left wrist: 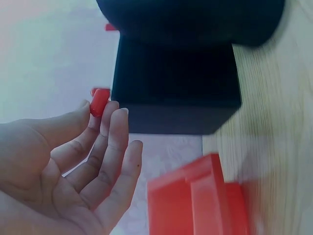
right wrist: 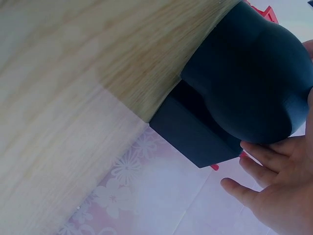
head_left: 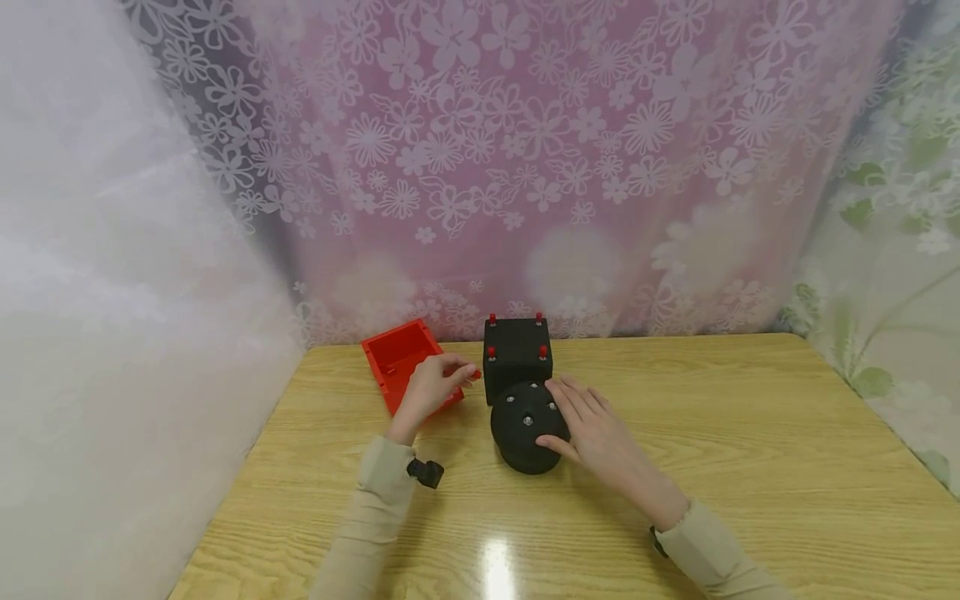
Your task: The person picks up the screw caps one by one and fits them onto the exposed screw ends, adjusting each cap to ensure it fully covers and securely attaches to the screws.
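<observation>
Between thumb and fingertips, my left hand [head_left: 433, 387] pinches a small red peg [left wrist: 100, 103] with a rounded end. It hovers beside a black box [head_left: 517, 335] that carries several red pegs near its top corners. In front of the box stands a rounded black dome [head_left: 513, 443], with several small silver-looking spots on top. My right hand [head_left: 603, 442] rests against the dome's right side, fingers stretched along it and thumb toward its front. In the right wrist view, the dome [right wrist: 259, 78] bulges over a narrower base.
A red open-topped box [head_left: 371, 364] lies left of the black box, partly behind my left hand, with a small red piece [head_left: 390, 370] inside. Floral cloth [head_left: 480, 208] hangs behind the wooden table [head_left: 712, 417] and at both sides.
</observation>
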`<state>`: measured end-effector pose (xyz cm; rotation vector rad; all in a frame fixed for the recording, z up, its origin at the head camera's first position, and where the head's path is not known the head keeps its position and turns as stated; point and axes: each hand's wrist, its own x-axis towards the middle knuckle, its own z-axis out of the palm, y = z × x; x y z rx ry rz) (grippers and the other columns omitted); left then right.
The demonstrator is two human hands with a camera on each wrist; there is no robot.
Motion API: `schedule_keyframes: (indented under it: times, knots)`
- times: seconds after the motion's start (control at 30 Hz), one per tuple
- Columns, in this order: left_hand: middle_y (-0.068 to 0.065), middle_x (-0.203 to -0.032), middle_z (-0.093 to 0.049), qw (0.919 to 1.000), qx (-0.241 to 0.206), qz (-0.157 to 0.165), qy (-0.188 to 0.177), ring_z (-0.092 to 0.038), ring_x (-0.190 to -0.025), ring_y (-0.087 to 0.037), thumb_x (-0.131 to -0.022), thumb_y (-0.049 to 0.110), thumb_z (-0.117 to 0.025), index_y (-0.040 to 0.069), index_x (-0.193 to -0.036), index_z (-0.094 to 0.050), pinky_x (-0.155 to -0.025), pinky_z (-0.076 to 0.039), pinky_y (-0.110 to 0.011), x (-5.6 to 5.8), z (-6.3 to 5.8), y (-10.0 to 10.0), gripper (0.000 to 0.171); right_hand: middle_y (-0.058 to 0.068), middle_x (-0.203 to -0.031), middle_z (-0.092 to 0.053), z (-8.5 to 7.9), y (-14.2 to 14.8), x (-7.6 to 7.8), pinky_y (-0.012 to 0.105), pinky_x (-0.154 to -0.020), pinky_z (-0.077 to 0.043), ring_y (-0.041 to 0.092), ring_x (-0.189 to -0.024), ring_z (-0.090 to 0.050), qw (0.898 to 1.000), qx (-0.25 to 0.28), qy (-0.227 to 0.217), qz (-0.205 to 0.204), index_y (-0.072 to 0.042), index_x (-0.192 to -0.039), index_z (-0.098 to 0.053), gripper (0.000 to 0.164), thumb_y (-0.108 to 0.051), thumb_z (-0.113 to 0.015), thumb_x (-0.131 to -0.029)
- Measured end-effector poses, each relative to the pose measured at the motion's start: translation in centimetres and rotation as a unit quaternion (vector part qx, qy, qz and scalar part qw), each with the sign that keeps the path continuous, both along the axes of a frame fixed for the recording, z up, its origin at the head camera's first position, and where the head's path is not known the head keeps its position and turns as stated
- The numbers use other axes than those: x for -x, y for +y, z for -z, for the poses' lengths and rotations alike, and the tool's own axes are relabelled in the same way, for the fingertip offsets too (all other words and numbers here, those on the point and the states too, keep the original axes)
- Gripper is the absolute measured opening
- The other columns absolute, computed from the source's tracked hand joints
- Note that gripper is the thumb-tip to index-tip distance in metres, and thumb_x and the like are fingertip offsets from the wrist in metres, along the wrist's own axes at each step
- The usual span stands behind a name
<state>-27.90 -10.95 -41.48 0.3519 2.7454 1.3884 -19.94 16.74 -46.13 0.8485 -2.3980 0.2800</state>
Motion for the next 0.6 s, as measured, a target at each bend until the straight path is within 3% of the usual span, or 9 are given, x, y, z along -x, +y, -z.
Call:
schedule_keyframes:
  times: [0.2, 0.27, 0.43, 0.6]
  knots:
    - [-0.009, -0.096, -0.077, 0.9991, -0.038, 0.019, 0.008, -0.069, -0.079, -0.019, -0.099, 0.033, -0.067, 0.013, -0.112, -0.076, -0.065, -0.06, -0.043, -0.6, 0.3, 1.5, 0.025, 0.024, -0.144, -0.054, 0.0, 0.1, 0.1, 0.057, -0.104, -0.045, 0.039, -0.133, -0.051, 1.0, 0.001, 0.003, 0.0, 0.007, -0.146, -0.047, 0.09, -0.068, -0.022, -0.101]
    - [-0.009, -0.097, -0.076, 0.9982, -0.052, 0.027, 0.015, -0.07, -0.08, -0.021, -0.099, 0.032, -0.067, 0.013, -0.111, -0.076, -0.067, -0.06, -0.044, -0.8, 0.5, 1.9, 0.024, 0.024, -0.144, -0.054, 0.0, 0.1, 0.0, 0.057, -0.104, -0.046, 0.039, -0.134, -0.051, 1.0, -0.002, 0.0, 0.002, 0.006, -0.146, -0.047, 0.09, -0.068, -0.023, -0.101]
    - [-0.006, -0.101, -0.076, 0.9954, -0.07, 0.048, 0.044, -0.074, -0.089, -0.028, -0.1, 0.028, -0.066, 0.012, -0.109, -0.076, -0.079, -0.06, -0.034, -1.1, 0.8, 2.6, 0.021, 0.025, -0.146, -0.052, -0.1, 0.1, -0.1, 0.057, -0.106, -0.044, 0.039, -0.135, -0.05, 1.0, -0.007, -0.016, 0.006, 0.006, -0.148, -0.045, 0.09, -0.068, -0.025, -0.101]
    - [-0.004, -0.099, -0.076, 0.9936, -0.071, 0.055, 0.068, -0.073, -0.085, -0.021, -0.099, 0.028, -0.067, 0.014, -0.108, -0.077, -0.077, -0.059, -0.03, -1.2, 0.7, 3.5, 0.02, 0.025, -0.145, -0.053, -0.1, 0.0, -0.1, 0.058, -0.106, -0.044, 0.039, -0.135, -0.05, 1.0, -0.003, -0.02, 0.008, 0.006, -0.148, -0.045, 0.089, -0.067, -0.026, -0.101]
